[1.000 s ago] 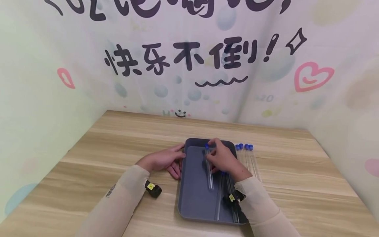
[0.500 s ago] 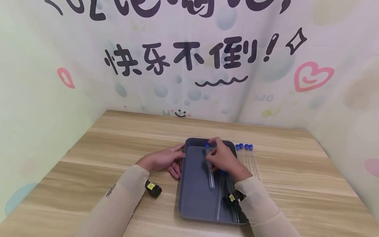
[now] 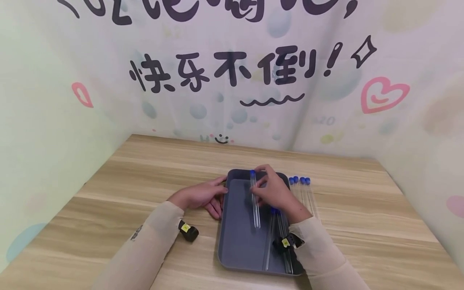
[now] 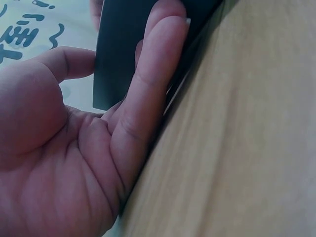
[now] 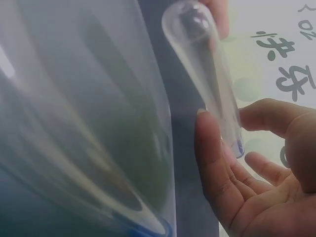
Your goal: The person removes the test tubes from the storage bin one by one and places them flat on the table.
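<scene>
Test tube (image 3: 255, 199), clear with a blue cap, sits over the grey tray (image 3: 235, 241), cap end toward the far rim, round end toward us. Our right hand (image 3: 274, 193) pinches it near the capped end between thumb and fingertips; in the right wrist view the tube (image 5: 207, 74) runs past the fingers (image 5: 212, 163), bottom end free. Whether that lower end touches the tray floor, we cannot tell.

Our left hand (image 3: 198, 196) lies flat against the tray's left wall, fingers straight, holding nothing; the left wrist view shows the fingers (image 4: 153, 74) pressed to the dark rim (image 4: 118, 54).

More tubes (image 3: 277, 237) lie in the tray under the right wrist. Four capped tubes (image 3: 302, 193) lie side by side on the wooden table (image 3: 127, 181), just right of the tray.

Handling, as we judge it: glass is slick and rolls, so we keep the pinch light but sure and keep the tube level. We would steady the tray with the left hand and keep the right forearm off the tubes beneath it.
</scene>
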`<state>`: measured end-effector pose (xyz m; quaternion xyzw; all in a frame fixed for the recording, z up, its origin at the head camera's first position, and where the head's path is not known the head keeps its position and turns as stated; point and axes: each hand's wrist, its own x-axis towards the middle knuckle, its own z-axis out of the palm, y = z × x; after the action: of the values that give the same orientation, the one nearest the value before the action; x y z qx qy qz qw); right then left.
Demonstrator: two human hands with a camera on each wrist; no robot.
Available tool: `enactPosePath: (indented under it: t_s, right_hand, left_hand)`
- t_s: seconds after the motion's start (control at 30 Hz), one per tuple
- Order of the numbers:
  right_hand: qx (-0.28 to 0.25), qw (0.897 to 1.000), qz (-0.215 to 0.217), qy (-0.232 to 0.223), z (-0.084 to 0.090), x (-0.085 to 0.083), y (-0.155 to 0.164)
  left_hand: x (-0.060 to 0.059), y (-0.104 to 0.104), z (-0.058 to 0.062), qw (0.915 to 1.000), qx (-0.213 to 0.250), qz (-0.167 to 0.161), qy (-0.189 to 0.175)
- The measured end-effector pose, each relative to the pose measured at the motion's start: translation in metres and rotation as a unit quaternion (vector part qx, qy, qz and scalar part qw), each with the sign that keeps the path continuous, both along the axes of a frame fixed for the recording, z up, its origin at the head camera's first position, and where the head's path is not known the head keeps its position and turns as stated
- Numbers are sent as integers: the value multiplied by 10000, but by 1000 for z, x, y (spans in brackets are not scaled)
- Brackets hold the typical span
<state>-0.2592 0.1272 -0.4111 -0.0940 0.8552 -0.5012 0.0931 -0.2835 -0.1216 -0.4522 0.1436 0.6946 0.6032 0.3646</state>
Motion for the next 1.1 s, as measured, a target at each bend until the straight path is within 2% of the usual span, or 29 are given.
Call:
enactPosePath:
  t_s: [0.6, 1.1]
  right_hand:
    - [-185, 9995, -72, 245, 13, 1, 5]
    - [-292, 9979, -99, 570, 39, 21, 5]
  left_hand:
    - [-2, 2, -1, 10000, 3, -32, -2]
    - [2, 2, 1, 9999, -75, 102, 14]
